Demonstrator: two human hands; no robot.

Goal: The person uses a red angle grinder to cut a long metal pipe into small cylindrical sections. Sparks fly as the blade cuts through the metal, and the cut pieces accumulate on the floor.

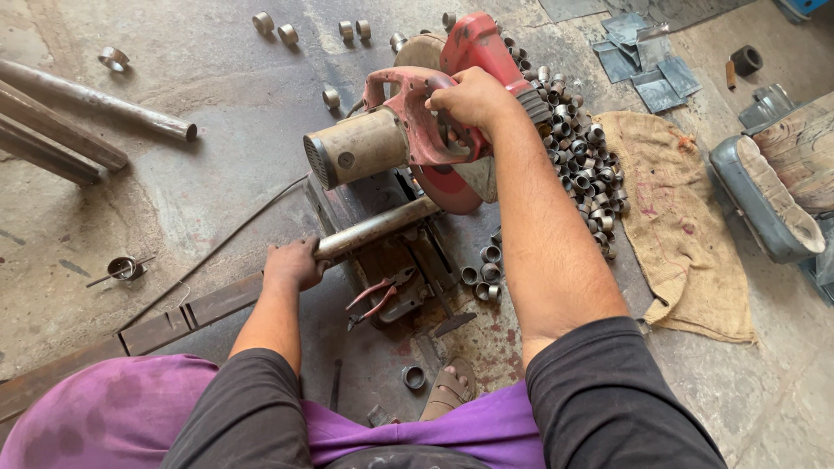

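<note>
A red chop saw with a tan motor housing stands on the floor in front of me. My right hand grips its red handle from above. A steel pipe lies across the saw's base under the blade. My left hand is closed around the pipe's near end. A few cut metal rings lie just right of the base. A large heap of the same rings spreads behind my right forearm.
Long pipes lie at the far left, with loose rings along the top. A burlap sack, metal plates and a worn seat are at the right. Red-handled pliers rest near the base; my sandalled foot is below.
</note>
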